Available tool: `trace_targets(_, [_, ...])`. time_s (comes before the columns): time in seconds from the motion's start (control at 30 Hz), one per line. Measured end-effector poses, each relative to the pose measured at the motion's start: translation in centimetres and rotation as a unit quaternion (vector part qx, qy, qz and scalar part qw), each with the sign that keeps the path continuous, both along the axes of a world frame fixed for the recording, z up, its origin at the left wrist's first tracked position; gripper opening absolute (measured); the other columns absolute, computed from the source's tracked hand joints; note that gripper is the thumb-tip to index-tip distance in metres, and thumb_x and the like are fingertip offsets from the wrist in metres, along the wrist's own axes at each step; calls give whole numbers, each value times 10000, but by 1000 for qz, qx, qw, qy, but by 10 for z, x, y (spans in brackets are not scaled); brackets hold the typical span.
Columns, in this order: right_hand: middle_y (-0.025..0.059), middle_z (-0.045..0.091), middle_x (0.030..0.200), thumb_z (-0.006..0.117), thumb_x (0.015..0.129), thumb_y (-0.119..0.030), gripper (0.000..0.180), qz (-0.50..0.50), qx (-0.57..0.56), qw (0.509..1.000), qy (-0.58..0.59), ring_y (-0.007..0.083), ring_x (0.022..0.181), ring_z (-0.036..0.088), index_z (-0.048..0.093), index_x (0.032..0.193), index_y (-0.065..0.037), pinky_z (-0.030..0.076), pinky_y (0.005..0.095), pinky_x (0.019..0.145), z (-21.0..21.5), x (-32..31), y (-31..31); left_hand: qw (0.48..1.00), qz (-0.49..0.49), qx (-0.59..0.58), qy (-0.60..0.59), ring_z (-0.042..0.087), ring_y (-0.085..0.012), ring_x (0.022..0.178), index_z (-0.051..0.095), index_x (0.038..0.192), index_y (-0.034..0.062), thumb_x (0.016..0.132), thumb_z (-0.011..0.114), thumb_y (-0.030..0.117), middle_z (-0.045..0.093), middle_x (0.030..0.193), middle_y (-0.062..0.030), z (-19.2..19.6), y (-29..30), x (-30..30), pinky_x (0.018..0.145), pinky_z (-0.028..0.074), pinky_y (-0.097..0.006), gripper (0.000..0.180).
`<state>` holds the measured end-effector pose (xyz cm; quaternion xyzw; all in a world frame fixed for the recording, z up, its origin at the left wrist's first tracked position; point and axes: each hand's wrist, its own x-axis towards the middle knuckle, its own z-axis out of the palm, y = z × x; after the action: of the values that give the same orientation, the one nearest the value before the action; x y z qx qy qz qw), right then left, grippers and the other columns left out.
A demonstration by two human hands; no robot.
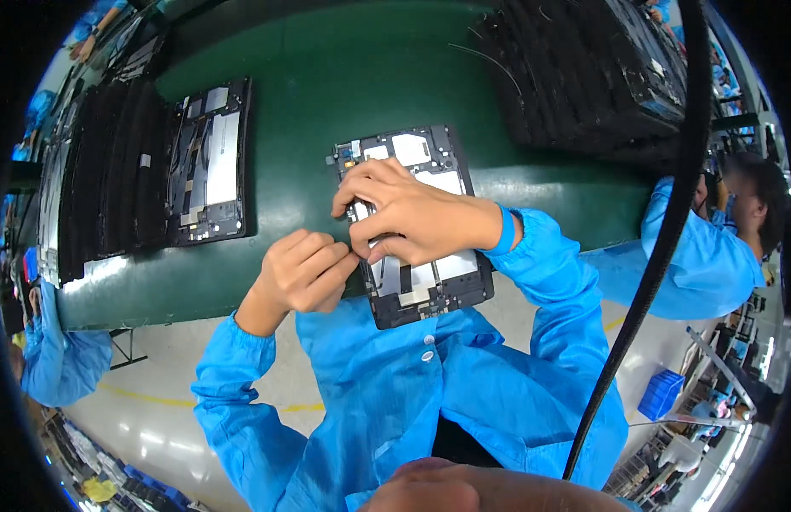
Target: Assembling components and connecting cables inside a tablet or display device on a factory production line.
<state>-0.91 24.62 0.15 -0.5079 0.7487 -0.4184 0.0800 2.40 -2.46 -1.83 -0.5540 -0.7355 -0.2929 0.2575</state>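
Opened tablet point(457, 264) on green table point(301, 128), lower end seemingly past edge. Right hand point(404, 212) curled over it, touching; left hand point(303, 269) pinched at left side, content cannot tell. Pressing overhang may tip tablet.

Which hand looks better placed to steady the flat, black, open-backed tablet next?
Probably the right hand: it reaches across the tablet, while the left hand sits curled by its left edge.

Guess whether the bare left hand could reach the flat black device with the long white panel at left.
Likely yes: the left hand has only green tabletop between it and that device, though it's beside another device.
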Motion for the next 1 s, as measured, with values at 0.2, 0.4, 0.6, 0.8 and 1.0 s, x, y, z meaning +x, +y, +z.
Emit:
trace_targets(0.2, [94, 637, 1419, 882, 793, -120, 166, 28, 28, 998, 42, 407, 1422, 510, 768, 902, -171, 382, 586, 1154, 7, -11, -6, 1000, -8, 14, -1, 684, -234, 739, 788, 904, 42, 620, 766, 83, 736, 910, -80, 2, 3, -8, 585, 513, -362, 288])
trace_targets(0.4, [146, 647, 1392, 877, 797, -103, 165, 8, 16, 995, 97, 416, 1445, 523, 729, 867, -118, 392, 600, 1203, 0, 8, -6, 1000, -5, 1, 10, 730, -225, 779, 805, 904, 53, 633, 773, 135, 769, 913, -79, 3, 3, 3, 618, 582, -363, 285])
trace_targets(0.6, [141, 656, 1376, 863, 824, -45, 198, -10, -16, 993, 120, 411, 1469, 524, 682, 884, -101, 403, 585, 1185, 5, 16, -6, 984, -87, -54, 147, 751, -221, 833, 812, 986, 69, 778, 798, 157, 791, 993, -75, 14, 1, 16, 772, 632, -335, 226])
trace_targets(0.8, [53, 651, 1103, 819, 758, -43, 223, -2, -14, 988, 151, 343, 1233, 617, 675, 910, -117, 468, 514, 1082, -2, 5, -6, 977, -168, -73, 113, 754, -247, 941, 810, 992, 62, 847, 778, 182, 786, 1036, -91, 12, 1, -8, 903, 645, -388, 191])
trace_targets(1.0, [52, 596, 965, 813, 764, -35, 233, -37, -38, 992, 112, 314, 1053, 627, 665, 928, -108, 480, 448, 977, -4, 0, -4, 971, -174, -87, 136, 768, -280, 937, 819, 991, 22, 896, 746, 235, 794, 1058, -126, 8, -5, -11, 909, 671, -421, 244])
